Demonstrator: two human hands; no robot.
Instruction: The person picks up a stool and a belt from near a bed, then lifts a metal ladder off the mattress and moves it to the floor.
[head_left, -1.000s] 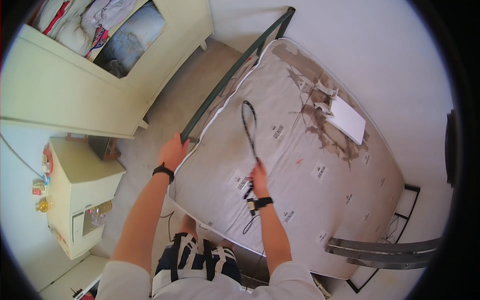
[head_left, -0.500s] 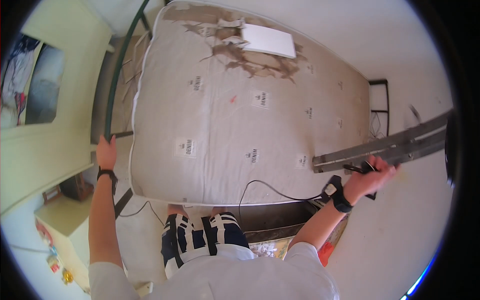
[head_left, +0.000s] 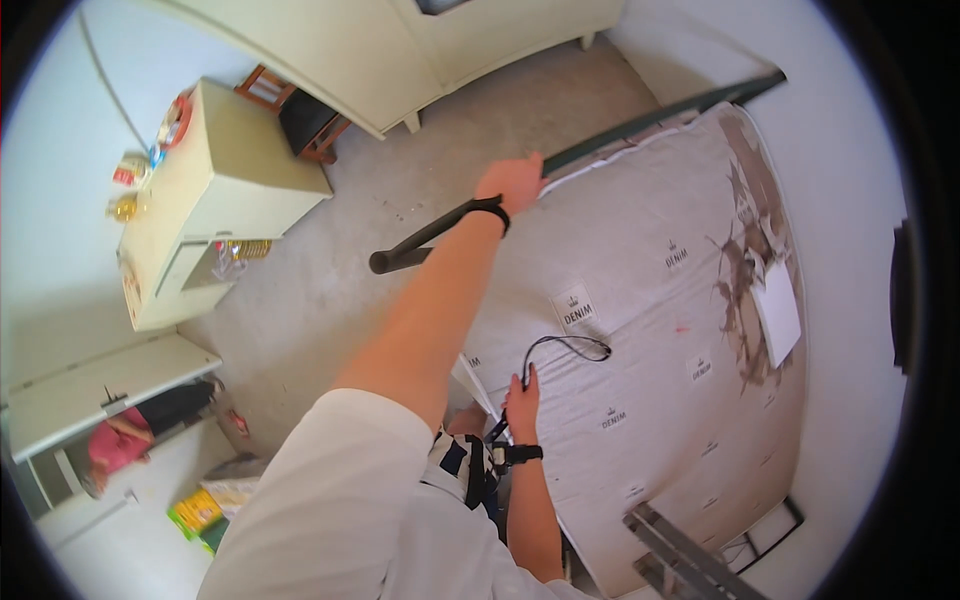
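My left hand (head_left: 512, 185) is closed around a dark green metal bar (head_left: 650, 125) that runs along the far edge of a beige mattress (head_left: 640, 330). The near end of the bar, round and capped, sticks out past the mattress corner over the floor. In my right hand (head_left: 522, 405) is a thin black cable (head_left: 565, 345), held above the mattress near my legs. Its loop lies over the mattress fabric. The grey metal rails (head_left: 690, 560) lie across the mattress at the lower right, apart from both hands.
Torn brown fabric (head_left: 740, 290) and a white board (head_left: 778, 315) are at the mattress's right side. A cream cabinet (head_left: 250, 190) and wooden chair (head_left: 305, 120) stand left, a wardrobe (head_left: 480, 50) behind. At the doorway, lower left, is a person in a pink top (head_left: 118, 440).
My view has swung left. My right hand has moved from beside the grey rails to near my legs, with the cable in it. My left hand still grips the green bar.
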